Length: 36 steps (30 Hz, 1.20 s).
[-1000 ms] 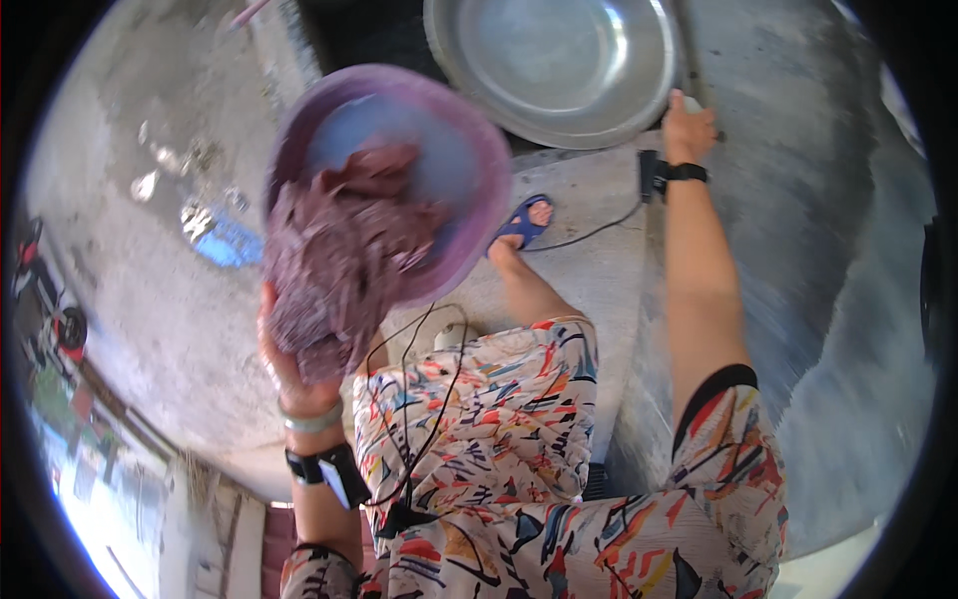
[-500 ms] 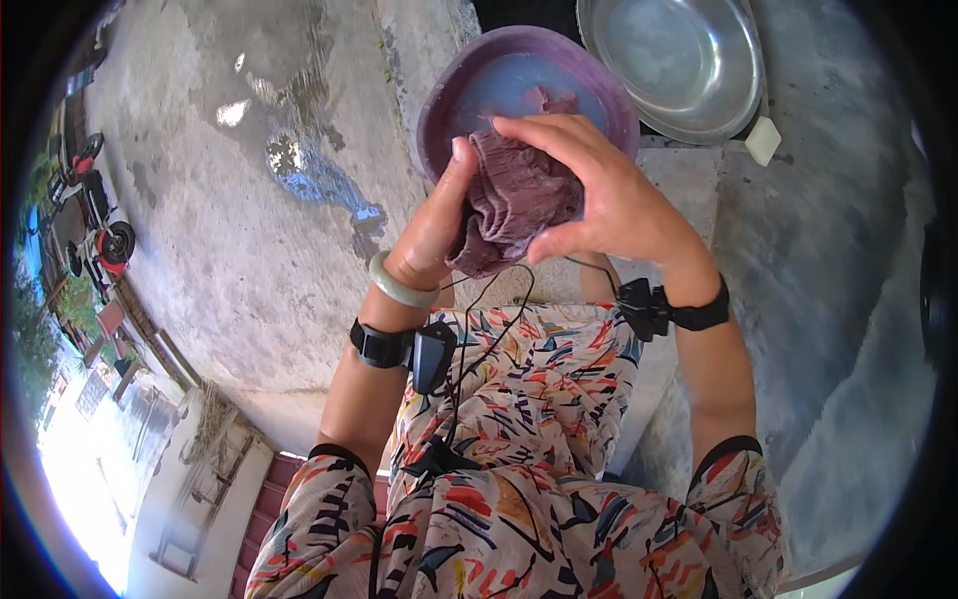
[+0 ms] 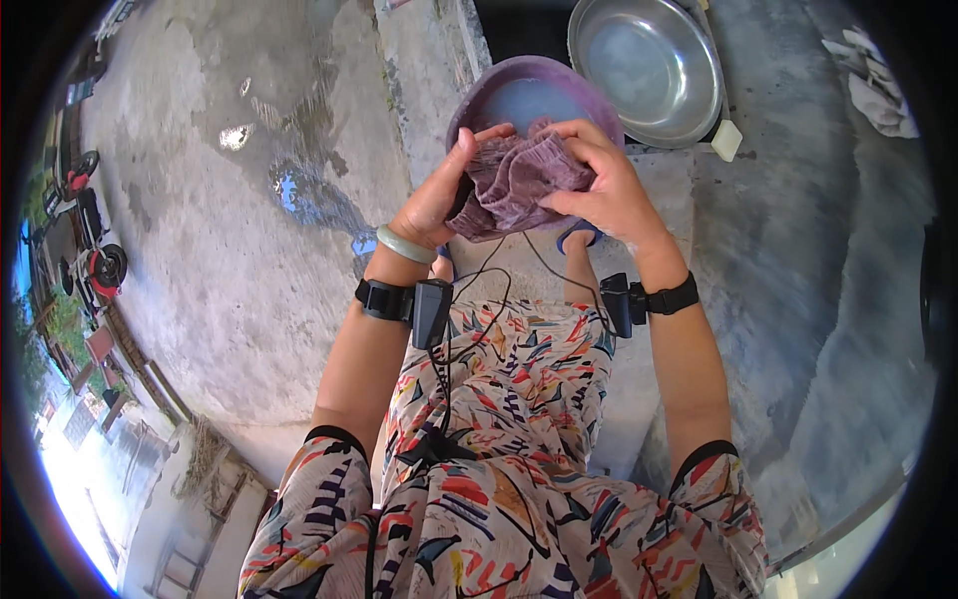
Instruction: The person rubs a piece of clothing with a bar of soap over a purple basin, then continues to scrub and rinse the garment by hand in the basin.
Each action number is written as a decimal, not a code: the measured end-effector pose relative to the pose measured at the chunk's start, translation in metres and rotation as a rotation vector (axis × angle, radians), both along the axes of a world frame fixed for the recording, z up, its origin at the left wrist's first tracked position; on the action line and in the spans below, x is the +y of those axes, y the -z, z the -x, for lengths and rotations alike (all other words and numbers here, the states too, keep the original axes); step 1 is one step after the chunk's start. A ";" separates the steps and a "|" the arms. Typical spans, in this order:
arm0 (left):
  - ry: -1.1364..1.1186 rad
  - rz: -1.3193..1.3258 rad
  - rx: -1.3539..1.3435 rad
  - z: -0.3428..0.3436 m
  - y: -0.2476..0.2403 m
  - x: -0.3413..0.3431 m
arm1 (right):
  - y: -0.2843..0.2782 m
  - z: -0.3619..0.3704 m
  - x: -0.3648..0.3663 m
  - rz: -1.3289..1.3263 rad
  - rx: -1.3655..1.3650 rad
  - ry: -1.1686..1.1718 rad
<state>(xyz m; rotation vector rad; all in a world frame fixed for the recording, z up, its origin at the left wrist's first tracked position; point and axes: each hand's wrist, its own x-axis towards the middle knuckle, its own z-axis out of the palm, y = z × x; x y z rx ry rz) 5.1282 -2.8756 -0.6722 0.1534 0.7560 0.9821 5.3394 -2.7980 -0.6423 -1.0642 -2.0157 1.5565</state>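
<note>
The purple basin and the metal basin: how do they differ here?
The purple basin is matt plastic-looking and purple; the metal basin is shiny silver. The purple basin sits nearer the person, partly hidden behind the left hand, the right hand and the bunched purple cloth they hold; the metal basin lies farther off, fully in view. Both are round, and neither holds any laundry.

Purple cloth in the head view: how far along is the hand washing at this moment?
Done: the bunched, wet-looking purple ribbed cloth is out of the water, held above the round purple plastic basin. In hand: the left hand and right hand both grip it, apparently squeezing. Left: probably a rinse in the round shiny metal basin of clear water beside it, where no cloth lies.
</note>
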 end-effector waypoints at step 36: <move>0.601 -0.392 0.366 0.009 -0.055 0.040 | -0.019 -0.058 0.059 0.362 0.168 0.729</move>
